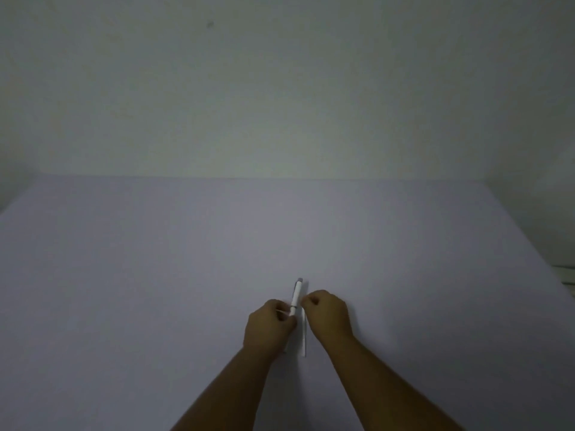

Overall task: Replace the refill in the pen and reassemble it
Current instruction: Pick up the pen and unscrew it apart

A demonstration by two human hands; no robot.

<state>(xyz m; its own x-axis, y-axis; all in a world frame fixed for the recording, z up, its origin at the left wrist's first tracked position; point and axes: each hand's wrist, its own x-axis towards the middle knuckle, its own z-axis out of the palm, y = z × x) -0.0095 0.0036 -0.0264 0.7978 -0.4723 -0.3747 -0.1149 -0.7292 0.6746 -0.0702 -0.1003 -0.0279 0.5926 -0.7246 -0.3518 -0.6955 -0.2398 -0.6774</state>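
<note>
A white pen (296,296) with a grey tip stands tilted away from me, and my left hand (270,325) grips its lower end. A thin pale rod sticks out leftward from that grip; I cannot tell what it is. My right hand (328,314) is curled into a loose fist just right of the pen, its fingertips close to the barrel, and whether it pinches anything is hidden. A long white refill (304,335) lies flat on the table (155,275) between my two wrists, pointing toward me.
The pale lilac table meets a plain wall at the back. Its right edge runs diagonally at the far right, where some pale object (567,275) lies beyond it.
</note>
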